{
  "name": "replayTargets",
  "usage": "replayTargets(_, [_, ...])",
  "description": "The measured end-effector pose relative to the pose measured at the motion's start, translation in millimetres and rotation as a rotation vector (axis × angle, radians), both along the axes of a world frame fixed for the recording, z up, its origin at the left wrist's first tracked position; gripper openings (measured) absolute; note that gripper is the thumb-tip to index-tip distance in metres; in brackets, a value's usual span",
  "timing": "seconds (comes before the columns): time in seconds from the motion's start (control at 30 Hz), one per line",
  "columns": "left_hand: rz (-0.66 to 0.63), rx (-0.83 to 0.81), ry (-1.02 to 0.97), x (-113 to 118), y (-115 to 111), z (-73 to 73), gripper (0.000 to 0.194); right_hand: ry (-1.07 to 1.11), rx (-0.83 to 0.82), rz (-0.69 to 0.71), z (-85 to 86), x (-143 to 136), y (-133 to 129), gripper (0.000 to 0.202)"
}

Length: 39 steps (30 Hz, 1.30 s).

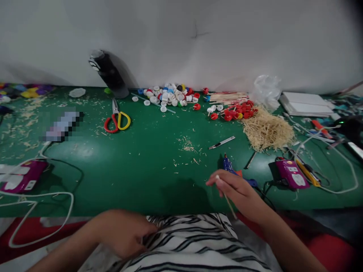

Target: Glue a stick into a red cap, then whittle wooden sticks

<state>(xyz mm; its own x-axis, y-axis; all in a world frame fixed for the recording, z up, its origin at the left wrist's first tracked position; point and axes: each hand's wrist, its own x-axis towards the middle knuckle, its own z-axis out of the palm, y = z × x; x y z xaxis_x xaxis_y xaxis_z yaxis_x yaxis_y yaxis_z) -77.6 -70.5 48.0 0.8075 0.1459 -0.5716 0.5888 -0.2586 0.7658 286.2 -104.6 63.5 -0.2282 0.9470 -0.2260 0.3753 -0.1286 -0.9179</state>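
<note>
Between the thumb and fingers of my right hand point(234, 187) is a thin wooden stick point(229, 204), slanting down toward me, with a small pale blob at its upper end. Just behind that hand lies a blue glue gun point(227, 164), partly covered by it. My left hand point(124, 230) rests low at my lap against the striped shirt point(195, 241). Its fingers are curled, and what they hold, if anything, is hidden. Farther off, a box cutter point(222, 142) lies near wood shavings point(187, 144) on the green table point(136, 170).
Bottle caps point(170, 96) are heaped by the wall, beside red caps on sticks point(235, 112) and a straw-like pile point(266, 128). Scissors point(116, 119), a black bottle point(109, 73) and a phone point(64, 126) lie or stand left. Purple power strips point(292, 174) and cables flank me.
</note>
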Motion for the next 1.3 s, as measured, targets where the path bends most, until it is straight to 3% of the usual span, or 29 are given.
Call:
replayTargets(0.07, [0.084,-0.067,-0.055,7.7,15.4,23.3,0.042,0.022,0.194,-0.043,-3.5,-20.1,22.8,0.047])
replayTargets(0.13, [0.274,-0.035,-0.173,21.5,30.7,34.4,0.047,0.064,0.267,-0.134,-8.8,-38.6,43.6,0.045])
replayTargets(0.2, [0.48,0.203,-0.247,43.0,44.1,29.9,0.055,0.205,0.238,-0.245,-14.5,-54.2,62.0,0.043])
replayTargets(0.27, [0.481,0.486,-0.292,68.8,54.8,14.0,0.077,0.392,0.195,-0.309,-19.1,-65.0,77.9,0.042])
replayTargets(0.3, [0.433,0.563,-0.338,81.3,59.5,4.8,0.078,0.482,0.184,-0.347,-20.6,-68.0,84.7,0.042])
replayTargets(0.4, [0.374,0.761,-0.545,109.7,74.9,-13.8,0.055,0.654,0.147,-0.434,-22.1,-65.2,99.8,0.039])
replayTargets(0.47, [0.355,0.864,-0.71,119.7,87.2,-13.6,0.031,0.644,0.118,-0.42,-21.7,-52.2,104.4,0.04])
replayTargets(0.53, [0.346,0.91,-0.82,124.3,99.6,-6.3,0.023,0.505,0.131,-0.345,-21.6,-30.2,103.1,0.044])
replayTargets(0.63, [0.539,0.777,-0.751,124.6,114.5,3.8,0.022,-0.021,0.339,-0.217,-23.2,12.3,84.0,0.039])
replayTargets(0.7, [0.736,0.547,-0.704,121.4,121.6,2.8,0.02,-0.435,0.511,-0.202,-24.8,36.8,56.8,0.036])
replayTargets(0.73, [0.822,0.425,-0.697,118.9,124.6,-0.3,0.019,-0.534,0.542,-0.192,-25.4,45.2,39.3,0.034])
replayTargets(0.8, [0.95,0.221,-0.688,112.9,129.5,-10.0,0.018,-0.487,0.451,-0.119,-25.5,52.5,0.4,0.031])
replayTargets(0.9, [1.078,-0.055,-0.645,106.6,131.4,-24.2,0.021,-0.224,0.138,0.152,-25.8,46.4,-50.5,0.027])
replayTargets(0.93, [1.091,-0.124,-0.634,106.4,129.7,-26.7,0.023,-0.193,0.111,0.124,-26.9,42.5,-61.2,0.028])
replayTargets(1.0, [1.055,-0.212,-0.619,109.9,121.1,-27.2,0.028,-0.167,0.147,-0.052,-31.0,34.6,-70.3,0.031])
replayTargets(1.07, [0.927,-0.245,-0.604,118.2,105.2,-22.3,0.032,-0.166,0.259,-0.189,-36.0,26.4,-64.1,0.04])
replayTargets(1.2, [0.606,-0.273,-0.677,137.9,59.6,-4.7,0.031,-0.315,0.48,-0.018,-42.7,3.2,-26.3,0.065])
replayTargets(1.3, [0.454,-0.148,-0.666,136.7,31.2,8.5,0.029,-0.4,0.72,0.039,-46.2,-16.0,2.4,0.036])
